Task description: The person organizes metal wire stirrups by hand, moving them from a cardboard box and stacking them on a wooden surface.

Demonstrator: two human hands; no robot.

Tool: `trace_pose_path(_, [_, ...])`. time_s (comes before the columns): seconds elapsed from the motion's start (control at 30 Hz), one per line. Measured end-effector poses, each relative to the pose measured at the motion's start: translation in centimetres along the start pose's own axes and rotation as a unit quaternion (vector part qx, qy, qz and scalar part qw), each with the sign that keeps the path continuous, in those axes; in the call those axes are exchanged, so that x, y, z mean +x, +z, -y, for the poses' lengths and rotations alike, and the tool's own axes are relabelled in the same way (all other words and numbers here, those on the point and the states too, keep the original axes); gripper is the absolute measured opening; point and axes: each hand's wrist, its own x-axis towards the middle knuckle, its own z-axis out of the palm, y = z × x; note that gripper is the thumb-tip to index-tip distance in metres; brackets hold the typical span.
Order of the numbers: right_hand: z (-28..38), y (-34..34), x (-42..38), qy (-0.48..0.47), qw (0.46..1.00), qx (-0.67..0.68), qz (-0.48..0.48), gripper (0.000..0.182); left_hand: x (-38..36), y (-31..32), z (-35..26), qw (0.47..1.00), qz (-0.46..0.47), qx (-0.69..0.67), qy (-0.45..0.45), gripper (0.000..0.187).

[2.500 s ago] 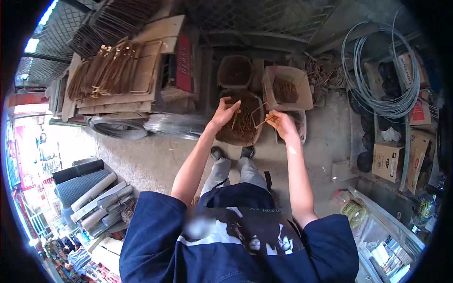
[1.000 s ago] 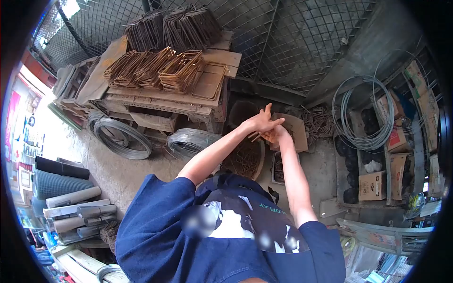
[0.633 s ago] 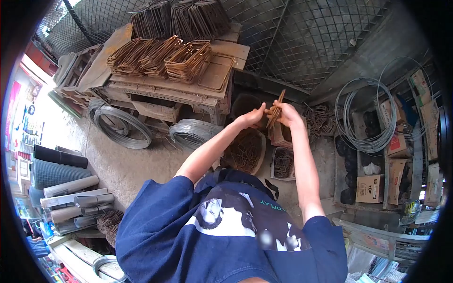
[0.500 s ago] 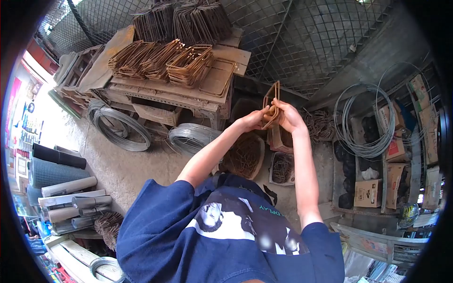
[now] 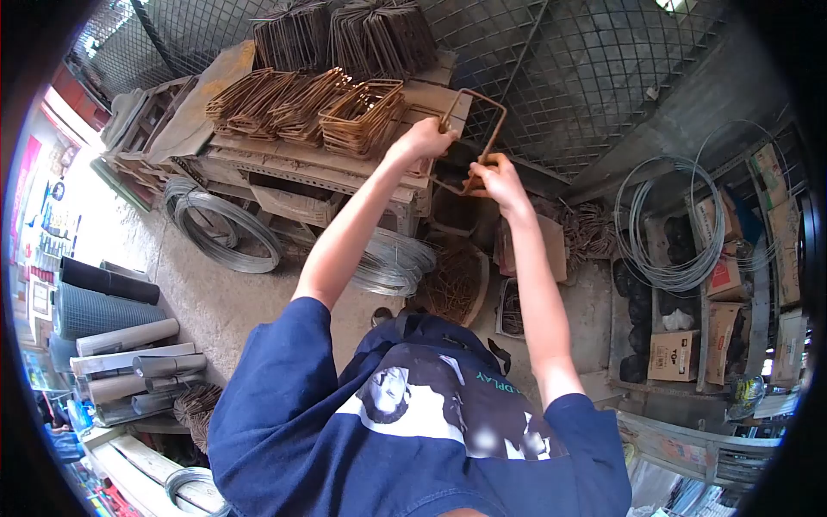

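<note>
Both my hands hold a rusty rectangular wire stirrup (image 5: 485, 121) raised in front of me. My left hand (image 5: 426, 138) grips its upper left side and my right hand (image 5: 493, 179) grips its lower edge. The stirrup hangs just right of a wooden bench (image 5: 284, 164) stacked with several bundles of similar rusty stirrups (image 5: 362, 112). Below my arms, a round basket (image 5: 452, 284) holds loose rusty bent pieces.
Coils of grey wire (image 5: 220, 228) lie under the bench, and another coil (image 5: 668, 233) hangs at the right. Cardboard boxes (image 5: 676, 345) stand at the right, rolled mesh (image 5: 103, 310) at the left. A wire mesh fence (image 5: 594, 77) closes the back.
My hands rose from the basket with the rusty stirrup, then moved up and left toward the bench. The left hand shifted to the stirrup's upper left side.
</note>
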Motion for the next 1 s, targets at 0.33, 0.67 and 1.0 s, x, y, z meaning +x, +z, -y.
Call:
trace_pose_path(0.33, [0.5, 5.5, 4.8, 0.043, 0.999, 0.015, 0.013, 0.03, 1.7, -3.4, 1.6, 0.979, -0.03, 0.172, -0.104, 0.094])
trace_pose_path(0.67, [-2.6, 7.4, 7.8, 0.055, 0.979, -0.191, 0.036, 0.026, 0.2, -2.5, 3.7, 0.983, -0.021, 0.184, -0.003, 0.072])
trace_pose_path(1.0, [-4.3, -0.2, 5.7, 0.105, 0.993, -0.058, -0.009, 0.025, 1.3, 2.7, 1.9, 0.945, -0.121, 0.259, 0.158, 0.048])
